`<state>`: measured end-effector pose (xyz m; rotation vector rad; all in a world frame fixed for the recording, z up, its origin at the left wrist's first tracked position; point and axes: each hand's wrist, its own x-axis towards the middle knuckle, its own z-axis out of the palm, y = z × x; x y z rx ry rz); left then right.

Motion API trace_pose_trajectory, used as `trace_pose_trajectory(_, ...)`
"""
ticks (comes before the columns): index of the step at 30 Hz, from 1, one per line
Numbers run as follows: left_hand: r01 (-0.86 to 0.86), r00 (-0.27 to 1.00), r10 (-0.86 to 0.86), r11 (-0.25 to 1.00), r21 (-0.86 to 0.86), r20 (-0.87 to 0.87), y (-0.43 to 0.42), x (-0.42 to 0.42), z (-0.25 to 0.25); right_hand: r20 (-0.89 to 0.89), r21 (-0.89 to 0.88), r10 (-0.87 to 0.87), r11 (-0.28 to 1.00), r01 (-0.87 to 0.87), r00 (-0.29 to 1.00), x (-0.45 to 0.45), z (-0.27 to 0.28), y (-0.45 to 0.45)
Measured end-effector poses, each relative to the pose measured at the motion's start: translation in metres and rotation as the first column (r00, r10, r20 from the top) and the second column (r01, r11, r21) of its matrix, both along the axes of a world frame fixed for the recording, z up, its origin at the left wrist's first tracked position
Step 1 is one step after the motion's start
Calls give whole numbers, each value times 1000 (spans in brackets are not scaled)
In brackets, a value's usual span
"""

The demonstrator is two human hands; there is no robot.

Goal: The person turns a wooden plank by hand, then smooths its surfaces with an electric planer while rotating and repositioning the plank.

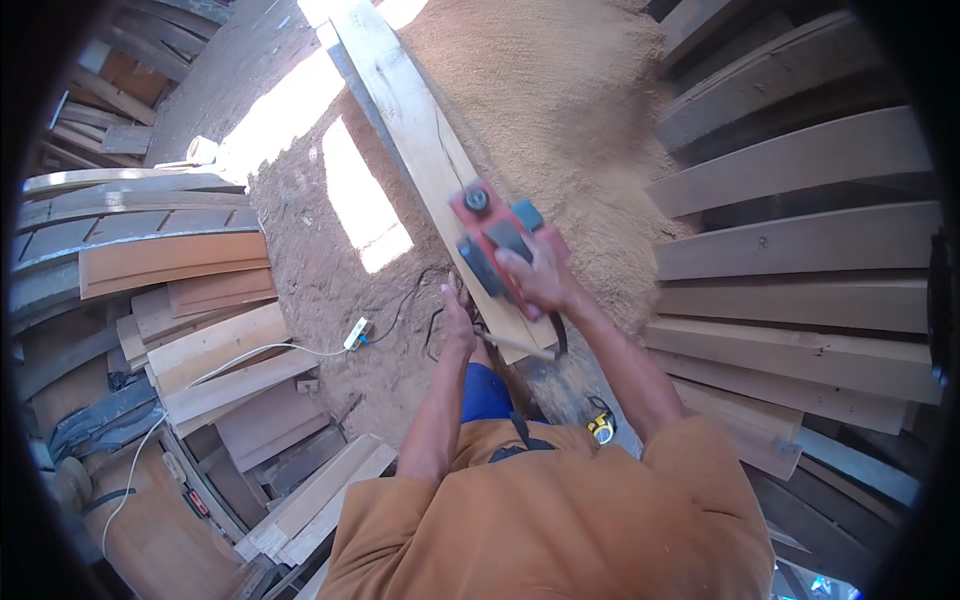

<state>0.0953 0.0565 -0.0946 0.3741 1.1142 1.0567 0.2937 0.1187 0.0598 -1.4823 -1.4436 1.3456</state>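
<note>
A long pale wooden board (415, 110) with a dark crack along its grain slants from the top of the view toward my body. On its near part sits a red electric hand planer (477, 198) with a black round knob, slightly blurred. My right hand (540, 275) is wrapped round the planer's rear handle. At the board's left edge is my left hand (457, 315), its fingers stretched out and seeming to hold nothing; whether it touches the board is unclear. A thin tan stick (520, 346) lies across the board's near end.
Shavings (540, 90) cover the ground right of the board. Stacked planks (800, 240) line the right side, more timber (215, 345) the left. A power strip (357, 334) with a white cord lies at left. A yellow tape measure (601, 428) lies near my body.
</note>
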Motion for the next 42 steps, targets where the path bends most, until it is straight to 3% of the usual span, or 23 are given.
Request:
trace_pose_trajectory(2, 37, 999, -36, 999, 36, -7, 4, 11, 36, -4, -193, 66, 979, -66, 998, 24, 24, -72)
trace_pose_trajectory(5, 173, 973, -169, 985, 6, -156, -1, 0, -22, -30, -268, 10, 963, -18, 999, 45, 23, -171)
trace_pose_trajectory(8, 202, 948, -197, 979, -4, -250, -1, -3, -19, 9, -255, 8, 967, -5, 1000, 53, 21, -215)
trace_pose_trajectory(11, 230, 924, -222, 973, -9, -310, 0, -8, -7, 34, -241, 5, 970, 4, 999, 48, 15, -205)
trace_pose_trajectory(14, 175, 942, -192, 981, -84, -277, -1, -14, -26, 7, -153, -17, 988, 18, 1000, 22, 23, -113)
trace_pose_trajectory(17, 123, 958, -130, 991, -45, -257, -4, -7, -32, 14, -38, -18, 999, 19, 1000, 0, 10, -16)
trace_pose_trajectory(20, 69, 995, -78, 987, -145, -58, -12, 6, 18, 5, -26, -34, 999, 34, 999, -18, 3, 51)
trace_pose_trajectory(23, 226, 969, -236, 965, -129, -71, -45, 4, 34, -99, -95, -109, 990, 99, 989, -15, 32, 58)
trace_pose_trajectory(26, 315, 876, -289, 949, 5, -386, -82, 14, 7, -246, -199, -154, 974, 106, 957, 11, 50, 21)
trace_pose_trajectory(29, 283, 794, -340, 940, -189, -504, -89, 18, -3, -240, -210, -208, 965, 159, 948, 33, 71, -30)
trace_pose_trajectory(33, 279, 827, -347, 936, -213, -442, -78, 12, 6, -102, -201, -300, 940, 276, 948, 53, 68, -97)
trace_pose_trajectory(38, 291, 857, -367, 924, -248, -362, -75, 0, 31, -81, -287, -361, 901, 325, 929, 72, 60, -156)
trace_pose_trajectory(42, 366, 925, -372, 926, -88, -70, -85, -41, 11, -16, -255, -350, 907, 335, 937, 69, 51, -181)
